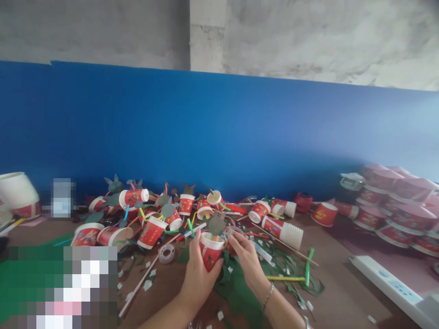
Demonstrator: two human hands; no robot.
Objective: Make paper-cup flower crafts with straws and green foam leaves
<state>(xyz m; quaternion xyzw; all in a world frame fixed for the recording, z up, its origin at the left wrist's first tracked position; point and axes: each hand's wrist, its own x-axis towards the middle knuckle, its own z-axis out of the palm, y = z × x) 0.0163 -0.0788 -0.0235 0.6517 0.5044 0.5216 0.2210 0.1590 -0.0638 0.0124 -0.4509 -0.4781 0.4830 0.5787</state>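
Note:
My left hand (196, 270) is wrapped round a red paper cup (210, 254) with a white rim, held upright and tilted slightly. From the cup's mouth rises a dark green paper animal head (216, 225) with pointed ears, on an orange straw. My right hand (245, 257) is beside the cup's right rim, its thumb and fingertips pinched together. What those fingers hold is too small and blurred to name. Under both hands lie green paper scraps (236, 279) on the brown tabletop (164, 297).
Several red cups with straws and paper heads (152, 232) crowd the table's back. A tape roll (166, 253) lies left of my hands. Nested cups (284, 231), a green straw (309, 267) and a white power strip (387, 281) are on the right, with stacked cups (394, 210) beyond.

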